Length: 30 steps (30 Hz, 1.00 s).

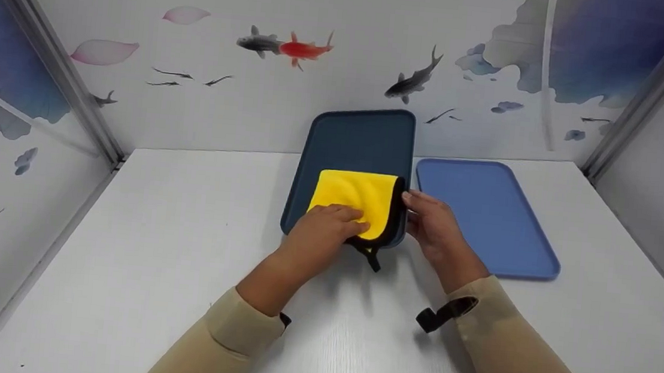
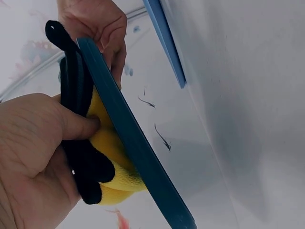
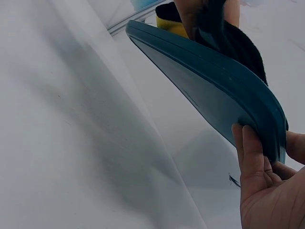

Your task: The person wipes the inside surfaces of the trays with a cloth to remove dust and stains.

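A dark teal tray [image 1: 360, 141] is raised above the table, tilted. My right hand [image 1: 439, 229] pinches its right edge, with fingers [image 3: 251, 152] under the tray and the thumb on the upper side. Over the near part of the tray lies a folded yellow cloth [image 1: 356, 188] with a black border and a small black loop. My left hand [image 1: 322, 234] grips this cloth against the tray's face. In the left wrist view, the thumb [image 2: 81, 126] tucks into the folds and the left fingers are mostly hidden behind the cloth.
A lighter blue tray [image 1: 488, 218] lies flat on the white table [image 1: 182, 245], right of the raised one. Behind stands a white wall panel [image 1: 353, 8] printed with fish and petals. Metal posts [image 1: 55, 54] border the side panels.
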Each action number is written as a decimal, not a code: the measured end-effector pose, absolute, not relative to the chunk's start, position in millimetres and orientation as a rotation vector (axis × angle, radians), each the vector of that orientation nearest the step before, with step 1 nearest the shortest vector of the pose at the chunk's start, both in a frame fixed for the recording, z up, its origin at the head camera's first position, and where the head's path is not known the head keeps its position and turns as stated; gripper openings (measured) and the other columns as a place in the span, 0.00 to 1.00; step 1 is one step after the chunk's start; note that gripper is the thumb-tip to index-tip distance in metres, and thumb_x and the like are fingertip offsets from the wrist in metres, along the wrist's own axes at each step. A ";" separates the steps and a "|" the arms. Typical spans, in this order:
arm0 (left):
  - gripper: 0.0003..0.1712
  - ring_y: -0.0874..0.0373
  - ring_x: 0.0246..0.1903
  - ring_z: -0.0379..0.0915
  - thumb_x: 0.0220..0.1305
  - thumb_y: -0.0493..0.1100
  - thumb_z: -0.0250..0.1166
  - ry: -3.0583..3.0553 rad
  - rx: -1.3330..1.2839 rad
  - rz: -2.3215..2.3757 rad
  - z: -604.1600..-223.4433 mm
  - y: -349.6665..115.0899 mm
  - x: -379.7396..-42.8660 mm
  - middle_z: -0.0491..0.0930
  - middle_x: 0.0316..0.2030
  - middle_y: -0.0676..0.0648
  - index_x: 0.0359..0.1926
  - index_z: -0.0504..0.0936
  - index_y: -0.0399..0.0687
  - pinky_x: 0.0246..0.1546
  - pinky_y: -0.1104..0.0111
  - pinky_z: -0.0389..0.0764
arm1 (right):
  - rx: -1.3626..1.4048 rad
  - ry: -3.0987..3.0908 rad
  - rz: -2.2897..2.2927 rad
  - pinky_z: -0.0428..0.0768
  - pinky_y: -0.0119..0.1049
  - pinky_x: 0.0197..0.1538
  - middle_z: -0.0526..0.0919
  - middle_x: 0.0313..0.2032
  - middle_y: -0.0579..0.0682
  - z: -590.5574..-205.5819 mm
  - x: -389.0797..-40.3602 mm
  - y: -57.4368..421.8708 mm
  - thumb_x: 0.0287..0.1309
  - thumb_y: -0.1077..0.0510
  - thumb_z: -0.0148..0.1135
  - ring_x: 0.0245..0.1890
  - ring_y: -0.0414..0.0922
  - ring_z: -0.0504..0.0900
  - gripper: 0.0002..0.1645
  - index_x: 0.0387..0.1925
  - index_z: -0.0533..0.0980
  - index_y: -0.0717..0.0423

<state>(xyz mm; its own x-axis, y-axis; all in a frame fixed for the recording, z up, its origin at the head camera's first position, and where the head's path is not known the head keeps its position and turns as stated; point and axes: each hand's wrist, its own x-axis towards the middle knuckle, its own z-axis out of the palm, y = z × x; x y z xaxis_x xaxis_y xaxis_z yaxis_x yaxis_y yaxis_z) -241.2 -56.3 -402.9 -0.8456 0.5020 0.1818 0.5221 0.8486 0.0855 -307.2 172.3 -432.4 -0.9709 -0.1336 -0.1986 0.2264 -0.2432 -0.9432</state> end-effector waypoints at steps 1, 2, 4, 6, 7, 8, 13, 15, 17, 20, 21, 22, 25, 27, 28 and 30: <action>0.26 0.56 0.70 0.71 0.73 0.38 0.64 -2.872 -0.802 -0.199 -403.1 -56.4 -241.7 0.77 0.69 0.55 0.68 0.80 0.62 0.74 0.58 0.71 | 0.119 1.774 -2.310 0.85 0.26 0.49 0.88 0.42 0.40 -432.3 -307.2 172.6 0.74 0.51 0.61 0.41 0.39 0.86 0.30 0.70 0.72 0.61; 0.26 0.56 0.70 0.71 0.73 0.38 0.64 -2.872 -0.806 -0.201 -403.3 -56.6 -242.2 0.77 0.69 0.55 0.68 0.80 0.62 0.74 0.59 0.71 | 0.130 1.772 -2.315 0.85 0.26 0.50 0.89 0.42 0.40 -432.2 -307.2 173.0 0.74 0.51 0.61 0.42 0.39 0.86 0.30 0.70 0.73 0.60; 0.25 0.56 0.70 0.72 0.73 0.39 0.64 -2.873 -0.810 -0.215 -404.0 -57.4 -242.7 0.78 0.69 0.55 0.68 0.80 0.62 0.74 0.59 0.71 | 0.156 1.767 -2.323 0.84 0.27 0.50 0.89 0.42 0.41 -432.0 -306.7 173.1 0.74 0.51 0.62 0.42 0.39 0.86 0.29 0.70 0.74 0.59; 0.25 0.56 0.70 0.72 0.72 0.39 0.64 -2.880 -0.808 -0.237 -404.6 -59.8 -242.4 0.78 0.68 0.55 0.67 0.81 0.62 0.74 0.59 0.71 | 0.173 1.768 -2.319 0.84 0.27 0.50 0.89 0.42 0.41 -432.4 -306.3 172.9 0.73 0.51 0.62 0.42 0.40 0.86 0.29 0.69 0.74 0.59; 0.25 0.56 0.69 0.72 0.72 0.38 0.64 -2.883 -0.807 -0.247 -405.0 -61.6 -242.0 0.79 0.68 0.55 0.66 0.81 0.61 0.74 0.59 0.71 | 0.182 1.773 -2.314 0.84 0.27 0.51 0.89 0.42 0.41 -432.6 -306.4 172.6 0.73 0.51 0.62 0.42 0.40 0.86 0.28 0.68 0.75 0.58; 0.24 0.56 0.69 0.73 0.72 0.38 0.65 -2.887 -0.802 -0.259 -405.2 -63.8 -241.6 0.79 0.67 0.55 0.66 0.82 0.61 0.74 0.58 0.72 | 0.181 1.773 -2.310 0.84 0.27 0.51 0.89 0.42 0.42 -432.8 -306.4 172.4 0.73 0.50 0.62 0.42 0.40 0.85 0.27 0.68 0.76 0.58; 0.23 0.53 0.67 0.75 0.72 0.34 0.64 -2.875 -0.801 -0.258 -407.0 -78.6 -241.3 0.81 0.65 0.53 0.63 0.84 0.58 0.70 0.57 0.75 | 0.164 1.763 -2.317 0.83 0.28 0.50 0.89 0.40 0.42 -433.1 -307.7 173.5 0.73 0.50 0.63 0.40 0.40 0.84 0.24 0.64 0.79 0.56; 0.23 0.53 0.66 0.76 0.71 0.33 0.64 -2.869 -0.802 -0.243 -407.6 -85.3 -241.3 0.82 0.64 0.52 0.62 0.85 0.57 0.69 0.57 0.77 | 0.147 1.753 -2.330 0.83 0.29 0.49 0.89 0.39 0.42 -432.5 -308.3 174.3 0.73 0.51 0.63 0.39 0.40 0.84 0.21 0.61 0.81 0.55; 0.23 0.52 0.66 0.76 0.71 0.33 0.64 -2.872 -0.795 -0.233 -408.6 -91.9 -241.7 0.82 0.63 0.51 0.62 0.85 0.57 0.68 0.57 0.78 | 0.134 1.739 -2.342 0.83 0.30 0.49 0.89 0.38 0.42 -432.0 -308.6 174.8 0.73 0.52 0.63 0.39 0.40 0.84 0.19 0.59 0.82 0.55; 0.23 0.51 0.65 0.77 0.70 0.31 0.64 -2.873 -0.791 -0.242 -409.6 -101.3 -242.1 0.83 0.63 0.51 0.61 0.86 0.55 0.68 0.56 0.78 | 0.120 1.742 -2.334 0.82 0.30 0.48 0.89 0.37 0.42 -431.1 -308.5 174.9 0.73 0.53 0.62 0.38 0.39 0.84 0.22 0.63 0.79 0.59; 0.22 0.51 0.65 0.77 0.70 0.31 0.64 -2.873 -0.791 -0.251 -410.0 -104.0 -242.4 0.83 0.62 0.51 0.60 0.86 0.55 0.67 0.56 0.78 | 0.115 1.748 -2.326 0.82 0.30 0.48 0.89 0.37 0.41 -430.8 -308.2 174.9 0.74 0.53 0.61 0.38 0.38 0.84 0.25 0.66 0.76 0.60; 0.22 0.51 0.65 0.77 0.70 0.30 0.64 -2.873 -0.790 -0.256 -410.5 -106.5 -242.8 0.83 0.62 0.51 0.59 0.87 0.54 0.67 0.55 0.78 | 0.108 1.753 -2.319 0.82 0.29 0.48 0.88 0.36 0.41 -430.5 -308.1 174.8 0.75 0.53 0.60 0.38 0.38 0.84 0.28 0.70 0.73 0.62; 0.21 0.51 0.64 0.77 0.69 0.30 0.65 -2.881 -0.788 -0.249 -411.3 -113.2 -243.9 0.84 0.61 0.51 0.58 0.88 0.53 0.68 0.55 0.78 | 0.093 1.779 -2.293 0.82 0.28 0.48 0.87 0.35 0.38 -430.0 -307.3 173.9 0.76 0.54 0.57 0.37 0.36 0.84 0.34 0.76 0.64 0.64; 0.20 0.51 0.64 0.77 0.69 0.31 0.66 -2.891 -0.783 -0.225 -411.4 -117.2 -244.6 0.84 0.61 0.51 0.58 0.88 0.53 0.68 0.55 0.77 | 0.086 1.789 -2.283 0.81 0.28 0.48 0.87 0.35 0.38 -429.9 -306.8 173.5 0.77 0.55 0.55 0.37 0.35 0.84 0.34 0.77 0.61 0.64; 0.20 0.51 0.64 0.77 0.69 0.32 0.66 -2.897 -0.778 -0.211 -411.2 -119.3 -244.9 0.84 0.61 0.51 0.58 0.88 0.53 0.69 0.56 0.76 | 0.087 1.790 -2.283 0.81 0.28 0.47 0.87 0.34 0.38 -430.0 -306.9 173.2 0.77 0.55 0.55 0.37 0.35 0.84 0.34 0.76 0.62 0.64; 0.19 0.51 0.64 0.77 0.69 0.33 0.67 -2.904 -0.769 -0.188 -410.4 -123.4 -245.3 0.84 0.61 0.51 0.57 0.88 0.52 0.70 0.56 0.76 | 0.093 1.792 -2.282 0.81 0.28 0.47 0.87 0.34 0.38 -430.1 -306.5 172.7 0.77 0.55 0.55 0.37 0.36 0.84 0.32 0.75 0.64 0.64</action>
<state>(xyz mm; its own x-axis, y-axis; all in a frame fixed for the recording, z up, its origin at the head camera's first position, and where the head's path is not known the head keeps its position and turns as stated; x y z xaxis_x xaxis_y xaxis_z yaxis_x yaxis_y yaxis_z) -245.3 -123.4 -410.4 -0.8614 0.4827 0.1581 0.4991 0.8622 0.0867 -306.5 172.7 -430.1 -0.9696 -0.1470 -0.1956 0.2249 -0.2206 -0.9491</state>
